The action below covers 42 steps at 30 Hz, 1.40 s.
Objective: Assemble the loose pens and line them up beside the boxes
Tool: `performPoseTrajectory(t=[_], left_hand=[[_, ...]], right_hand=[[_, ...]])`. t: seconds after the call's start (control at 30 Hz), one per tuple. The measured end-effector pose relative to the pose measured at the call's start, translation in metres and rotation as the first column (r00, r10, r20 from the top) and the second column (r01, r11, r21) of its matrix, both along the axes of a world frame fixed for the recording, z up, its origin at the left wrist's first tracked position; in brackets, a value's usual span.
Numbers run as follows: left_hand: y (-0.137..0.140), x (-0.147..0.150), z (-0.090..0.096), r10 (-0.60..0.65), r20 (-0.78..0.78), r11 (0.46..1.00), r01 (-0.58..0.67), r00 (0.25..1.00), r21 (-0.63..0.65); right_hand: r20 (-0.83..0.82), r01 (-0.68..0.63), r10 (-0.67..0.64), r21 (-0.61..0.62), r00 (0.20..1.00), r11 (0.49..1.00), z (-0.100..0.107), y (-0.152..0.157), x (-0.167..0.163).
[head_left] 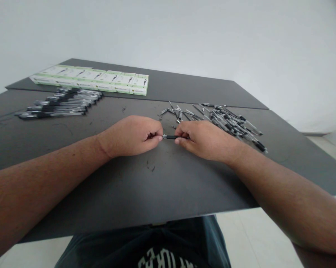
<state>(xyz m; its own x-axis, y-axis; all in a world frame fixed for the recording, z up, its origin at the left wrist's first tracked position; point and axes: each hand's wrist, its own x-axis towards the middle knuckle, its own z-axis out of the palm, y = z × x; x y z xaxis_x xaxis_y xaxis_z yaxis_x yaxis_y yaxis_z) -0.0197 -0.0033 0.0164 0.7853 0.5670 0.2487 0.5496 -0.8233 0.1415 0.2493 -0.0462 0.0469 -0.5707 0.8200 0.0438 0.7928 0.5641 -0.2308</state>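
Observation:
Between my two hands a pen (170, 137) is held level above the dark table (128, 201). My left hand (134, 136) pinches its left end, which shows a clear, silvery bit. My right hand (201, 139) closes thumb and fingers on the black grip part. Both ends of the pen are hidden inside the fingers. Just behind my right hand lie loose pen parts (181, 111), small caps or tips and thin refills among them. To the right of these is a jumbled pile of clear pens with black grips (234, 123).
At the back left several white and green boxes (101, 80) with pen pictures lie in a row. Before them rests a neat row of pens (61, 104). A seam crosses the table behind the pens. The table's front edge is close to my lap.

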Motion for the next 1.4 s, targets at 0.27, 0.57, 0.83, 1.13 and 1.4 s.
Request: performPoseTrajectory(t=[0.27, 0.57, 0.83, 1.13, 1.4], left_hand=[[0.0002, -0.0014, -0.0007, -0.006, 0.005, 1.0, 0.005, 1.0, 0.008], [-0.0006, -0.0005, 0.0002, -0.007, 0.002, 1.0, 0.007, 1.0, -0.012], [-0.0001, 0.0001, 0.0001, -0.003, -0.003, 1.0, 0.003, 1.0, -0.022], [0.0001, -0.0014, -0.001, -0.011, -0.003, 1.0, 0.011, 1.0, -0.017], [0.0013, -0.003, -0.0023, -0.031, -0.008, 0.999, 0.031, 0.999, -0.011]], right_hand=[[-0.034, -0.002, 0.001, -0.006, 0.999, 1.0, -0.0005, -0.0011, 0.0016], [-0.008, -0.023, 0.023, -0.009, 1.0, 1.0, -0.0001, -0.0004, -0.0001], [0.067, -0.044, 0.045, -0.008, 0.997, 0.999, 0.0004, 0.0006, -0.0009], [0.067, -0.06, 0.061, -0.016, 0.996, 0.998, -0.0001, 0.0003, -0.0004], [0.065, -0.073, 0.077, -0.058, 0.995, 0.996, 0.0003, 0.0017, -0.0042]])
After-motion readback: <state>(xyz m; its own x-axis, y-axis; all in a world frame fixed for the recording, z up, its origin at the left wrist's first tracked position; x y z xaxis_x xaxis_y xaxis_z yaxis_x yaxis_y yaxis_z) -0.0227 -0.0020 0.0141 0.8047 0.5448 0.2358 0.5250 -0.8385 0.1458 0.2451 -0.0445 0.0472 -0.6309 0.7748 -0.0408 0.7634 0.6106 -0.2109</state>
